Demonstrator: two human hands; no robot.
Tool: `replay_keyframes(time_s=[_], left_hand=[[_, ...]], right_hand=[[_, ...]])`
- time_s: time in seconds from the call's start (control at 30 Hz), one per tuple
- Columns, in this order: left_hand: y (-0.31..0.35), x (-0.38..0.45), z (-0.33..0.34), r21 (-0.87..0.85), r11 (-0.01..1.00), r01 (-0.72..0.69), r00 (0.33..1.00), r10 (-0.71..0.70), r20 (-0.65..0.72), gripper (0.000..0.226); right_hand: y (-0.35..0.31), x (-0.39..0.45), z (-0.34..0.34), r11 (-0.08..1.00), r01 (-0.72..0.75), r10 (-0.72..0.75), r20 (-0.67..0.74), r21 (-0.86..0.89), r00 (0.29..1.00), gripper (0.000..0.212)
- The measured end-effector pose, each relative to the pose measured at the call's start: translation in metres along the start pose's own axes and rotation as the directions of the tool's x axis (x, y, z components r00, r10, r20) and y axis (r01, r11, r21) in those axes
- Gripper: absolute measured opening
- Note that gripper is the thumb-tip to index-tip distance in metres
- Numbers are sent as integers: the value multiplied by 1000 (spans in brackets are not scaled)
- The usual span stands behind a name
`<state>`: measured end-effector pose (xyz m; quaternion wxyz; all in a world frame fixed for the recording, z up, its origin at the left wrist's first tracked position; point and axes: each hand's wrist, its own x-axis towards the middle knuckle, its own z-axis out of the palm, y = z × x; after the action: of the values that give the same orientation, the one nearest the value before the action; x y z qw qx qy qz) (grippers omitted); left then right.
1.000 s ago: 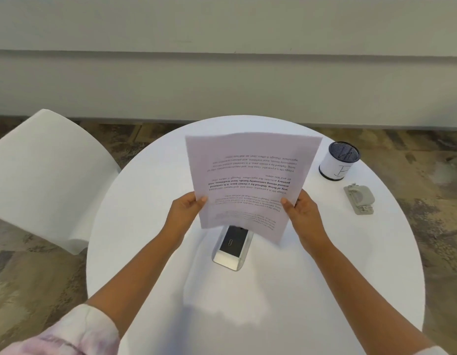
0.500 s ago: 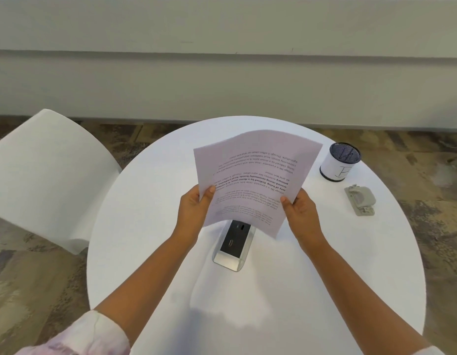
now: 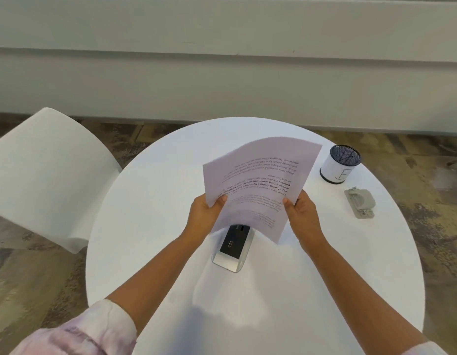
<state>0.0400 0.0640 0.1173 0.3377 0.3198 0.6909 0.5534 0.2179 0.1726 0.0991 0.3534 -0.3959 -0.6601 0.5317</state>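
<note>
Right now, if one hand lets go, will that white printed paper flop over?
Probably: the white printed paper curves between the left hand and right hand, so it looks floppy. Likely light too: edge pinches alone hold it up.

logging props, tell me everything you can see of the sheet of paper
The sheet of paper is thin, white, printed with text upside down to the camera, some lines bold. It bows, not flat. The left hand pinches its near left edge, the right hand its near right edge, holding it above the table, over a socket unit.
</note>
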Motion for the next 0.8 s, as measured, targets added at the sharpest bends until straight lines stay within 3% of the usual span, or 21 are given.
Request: replay_keyframes(time_s=[0.13, 0.2, 0.27, 0.3, 0.37, 0.43, 0.47, 0.57, 0.67, 0.8], left_hand=[[-6, -3, -2, -120, 991, 63, 996, -70, -51, 12], [-8, -3, -6, -240, 964, 112, 988, -133, -75, 22], [-12, -3, -9, -393, 904, 165, 976, -208, -69, 32], [-13, -4, -9, -481, 857, 184, 969, -241, -60, 30], [-15, -7, -7, -637, 741, 213, 954, -299, -30, 20], [-19, -11, -3, -718, 658, 229, 946, -325, 4, 18], [-21, -13, 0, -734, 636, 238, 943, -332, 18, 20], [-26, -15, 0, -737, 624, 259, 934, -357, 26, 28], [-31, -9, -19, -737, 636, 227, 947, -322, 14, 28], [-37, 6, -58, -720, 664, 202, 961, -274, 16, 24]], right_hand=[[12, -5, -2, 997, -60, 59, 26, 43, 998, 44], [18, -8, -2, 995, -99, 99, -25, 15, 995, 56], [23, -11, 0, 971, -237, 237, -84, 4, 968, 71], [24, -13, 3, 940, -339, 342, -86, 44, 936, 74], [26, -14, 8, 797, -520, 534, 44, 308, 844, 64], [24, -15, 14, 623, -577, 558, 216, 529, 801, 49], [24, -15, 15, 611, -556, 526, 236, 564, 817, 43], [23, -11, 14, 744, -434, 434, 125, 508, 892, 32], [20, -8, 1, 853, -386, 391, 59, 352, 918, 24], [21, -7, -22, 934, -300, 305, 2, 193, 952, 29]])
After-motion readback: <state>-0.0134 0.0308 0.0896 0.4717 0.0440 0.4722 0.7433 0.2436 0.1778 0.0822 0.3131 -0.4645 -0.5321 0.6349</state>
